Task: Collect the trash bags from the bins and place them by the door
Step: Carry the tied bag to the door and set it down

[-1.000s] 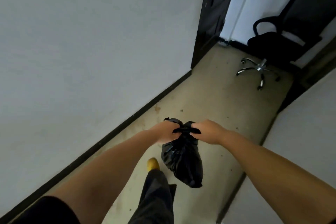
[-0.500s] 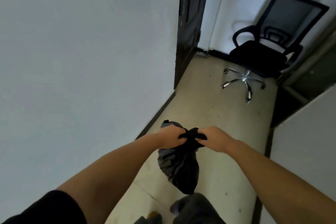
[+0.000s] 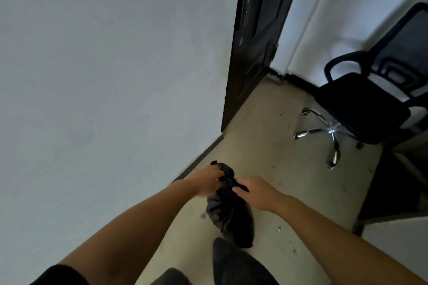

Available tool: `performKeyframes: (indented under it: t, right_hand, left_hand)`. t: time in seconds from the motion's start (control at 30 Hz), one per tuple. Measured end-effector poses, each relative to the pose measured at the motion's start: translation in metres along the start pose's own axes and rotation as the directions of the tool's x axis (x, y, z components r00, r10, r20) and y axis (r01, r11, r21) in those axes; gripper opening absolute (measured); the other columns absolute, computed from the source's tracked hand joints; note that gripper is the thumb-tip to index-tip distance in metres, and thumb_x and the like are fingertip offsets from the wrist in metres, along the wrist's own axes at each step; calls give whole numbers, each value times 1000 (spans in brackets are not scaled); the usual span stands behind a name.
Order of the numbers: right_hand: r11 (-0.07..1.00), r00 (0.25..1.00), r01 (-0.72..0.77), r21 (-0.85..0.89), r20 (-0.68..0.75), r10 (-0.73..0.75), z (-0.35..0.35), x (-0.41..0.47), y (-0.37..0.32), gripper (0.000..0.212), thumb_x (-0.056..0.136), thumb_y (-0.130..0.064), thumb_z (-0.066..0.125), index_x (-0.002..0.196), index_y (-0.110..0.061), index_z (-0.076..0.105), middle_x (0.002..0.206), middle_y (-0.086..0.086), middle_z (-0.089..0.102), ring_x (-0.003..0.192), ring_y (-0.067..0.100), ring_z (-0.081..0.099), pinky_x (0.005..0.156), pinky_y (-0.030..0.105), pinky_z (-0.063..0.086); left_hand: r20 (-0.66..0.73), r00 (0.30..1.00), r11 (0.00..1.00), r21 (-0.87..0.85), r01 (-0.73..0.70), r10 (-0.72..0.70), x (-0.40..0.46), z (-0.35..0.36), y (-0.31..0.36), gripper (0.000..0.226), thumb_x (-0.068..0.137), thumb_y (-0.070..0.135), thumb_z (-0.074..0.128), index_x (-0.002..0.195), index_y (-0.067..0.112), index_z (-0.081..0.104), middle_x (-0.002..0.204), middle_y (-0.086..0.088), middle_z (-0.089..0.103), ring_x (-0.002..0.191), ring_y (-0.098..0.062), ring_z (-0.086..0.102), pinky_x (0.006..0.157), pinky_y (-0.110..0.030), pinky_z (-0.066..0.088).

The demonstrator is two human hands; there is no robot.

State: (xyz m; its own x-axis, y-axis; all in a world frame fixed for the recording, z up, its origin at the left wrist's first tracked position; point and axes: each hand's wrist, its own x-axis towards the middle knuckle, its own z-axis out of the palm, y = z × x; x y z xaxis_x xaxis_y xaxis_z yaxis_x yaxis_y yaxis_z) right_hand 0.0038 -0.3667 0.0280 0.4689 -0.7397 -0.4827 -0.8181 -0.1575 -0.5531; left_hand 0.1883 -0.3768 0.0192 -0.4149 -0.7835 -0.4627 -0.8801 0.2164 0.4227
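A small black trash bag (image 3: 229, 217) hangs in front of me above the floor. My left hand (image 3: 207, 180) and my right hand (image 3: 256, 192) both grip its bunched neck, one on each side. The bag's body dangles below the hands, just above my raised knee. A dark door (image 3: 257, 37) stands ahead on the left, at the end of the white wall.
A black office chair (image 3: 361, 99) with a chrome star base stands at the far right of the corridor. White wall (image 3: 104, 76) runs along my left, with a dark baseboard. A dark opening and another wall lie to my right.
I have walked forward: the door and the chair are closer and larger in view. Both hands still hold the bag's neck in the same way.
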Motion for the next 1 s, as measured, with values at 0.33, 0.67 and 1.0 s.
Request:
performKeyframes:
  t: [0.33, 0.67, 1.0]
  right_hand:
    - [998, 1000, 1, 63, 6, -2, 4, 174, 75, 29, 100, -32, 38, 72, -24, 41, 63, -4, 47, 58, 12, 46, 54, 23, 31]
    - [999, 985, -40, 23, -170, 43, 102, 345, 197, 33, 100, -32, 38, 105, -8, 59, 102, 14, 67, 95, 25, 63, 73, 27, 41]
    - [977, 984, 104, -187, -124, -128, 203, 435, 264, 37, 101, -33, 37, 65, -35, 27, 58, -9, 36, 48, 4, 36, 46, 19, 24]
  left_hand:
    - [-44, 989, 988, 59, 142, -139, 177, -10, -100, 30, 98, 26, 39, 125, 20, 52, 129, -6, 53, 118, -24, 51, 99, -39, 44]
    - [-254, 967, 655, 731, 191, 2, 284, 51, -282, 35, 93, 19, 41, 125, 12, 54, 131, -12, 53, 125, -29, 46, 114, -41, 26]
    - [-314, 839, 282, 938, 202, 444, 299, 75, -340, 30, 86, 5, 33, 67, 8, 56, 76, -10, 57, 82, -32, 55, 94, -41, 37]
